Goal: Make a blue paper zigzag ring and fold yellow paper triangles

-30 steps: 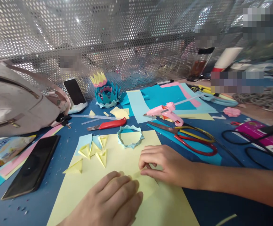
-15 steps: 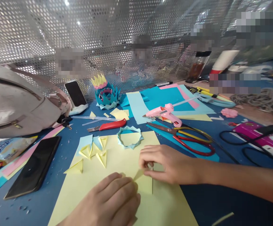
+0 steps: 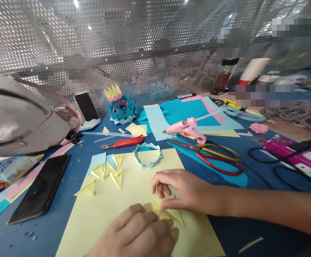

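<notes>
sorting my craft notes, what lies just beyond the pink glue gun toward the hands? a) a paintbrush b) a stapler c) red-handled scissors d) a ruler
c: the red-handled metal scissors lie open on the blue table, right beside the pink plastic glue gun.

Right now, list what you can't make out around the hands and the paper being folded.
Head view only:
- Yellow piece: mostly hidden under both hands, so its folds are unclear.
- Left hand: wrist cut off by the bottom edge; palm side hidden.
- Right hand: fingertips curl under, so the grip is unclear.
- Yellow sheet: near edge cut off by the frame.
- Wrapper: print too blurred to read.
- Mesh wall: patches pixelated.
</notes>
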Demonstrator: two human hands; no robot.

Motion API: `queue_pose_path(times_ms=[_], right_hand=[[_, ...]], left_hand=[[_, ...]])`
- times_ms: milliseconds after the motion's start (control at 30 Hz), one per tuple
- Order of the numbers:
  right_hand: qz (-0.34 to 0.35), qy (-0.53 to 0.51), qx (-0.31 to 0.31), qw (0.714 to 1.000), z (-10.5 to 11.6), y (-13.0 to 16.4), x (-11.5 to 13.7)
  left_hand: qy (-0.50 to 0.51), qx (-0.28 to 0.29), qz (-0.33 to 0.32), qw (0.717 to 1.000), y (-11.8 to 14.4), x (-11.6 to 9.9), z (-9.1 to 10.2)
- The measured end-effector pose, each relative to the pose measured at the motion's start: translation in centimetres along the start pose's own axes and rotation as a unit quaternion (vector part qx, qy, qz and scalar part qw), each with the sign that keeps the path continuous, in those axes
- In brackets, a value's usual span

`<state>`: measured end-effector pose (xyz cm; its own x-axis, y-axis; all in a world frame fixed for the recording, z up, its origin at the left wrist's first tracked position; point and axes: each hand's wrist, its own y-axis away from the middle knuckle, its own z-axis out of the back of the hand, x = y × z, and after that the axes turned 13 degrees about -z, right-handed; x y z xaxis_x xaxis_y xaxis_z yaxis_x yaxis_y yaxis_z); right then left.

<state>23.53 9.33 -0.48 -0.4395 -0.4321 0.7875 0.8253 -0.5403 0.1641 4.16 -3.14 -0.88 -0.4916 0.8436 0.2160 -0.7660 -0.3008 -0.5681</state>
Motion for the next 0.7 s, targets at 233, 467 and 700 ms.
queue_pose_path(times_ms=[233, 467, 700], right_hand=[[0.047, 0.01, -0.009, 0.999, 0.0, 0.0, -0.3], [0.043, 0.054, -0.034, 0.997, 0.4, 0.2, -0.9], [0.093, 0.06, -0.084, 0.99, 0.3, -0.1, -1.5]], left_hand=[[-0.04, 0.004, 0.042, 0.998, 0.2, 0.4, 0.1], [-0.028, 0.035, 0.006, 0.999, 1.4, -0.1, -1.9], [-0.065, 0.031, 0.013, 0.997, 1.2, -0.5, -2.1]])
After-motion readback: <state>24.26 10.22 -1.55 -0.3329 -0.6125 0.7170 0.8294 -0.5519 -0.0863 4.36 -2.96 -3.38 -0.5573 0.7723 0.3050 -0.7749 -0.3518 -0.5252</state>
